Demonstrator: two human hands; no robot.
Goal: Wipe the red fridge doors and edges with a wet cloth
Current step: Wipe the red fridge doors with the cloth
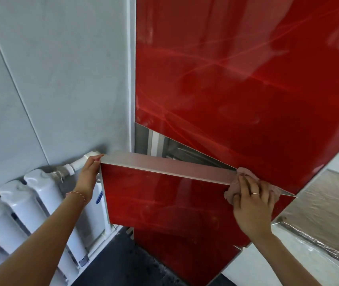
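Head view showed the right hand (252, 200) pressing a pinkish cloth (245, 174) on the lower door's (164, 199) top edge, centre-right; the left hand (89, 174) gripped its far corner. Streaks on the upper door (236, 79) suggested, perhaps, wiping remained.

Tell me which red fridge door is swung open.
The lower door, pulled out at an angle with its grey top edge exposed; the upper door sits shut and flat.

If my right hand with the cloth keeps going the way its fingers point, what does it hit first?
Probably the upper door: the right hand presses the cloth on the open door's top edge, fingers pointing up toward it. Depth is unclear.
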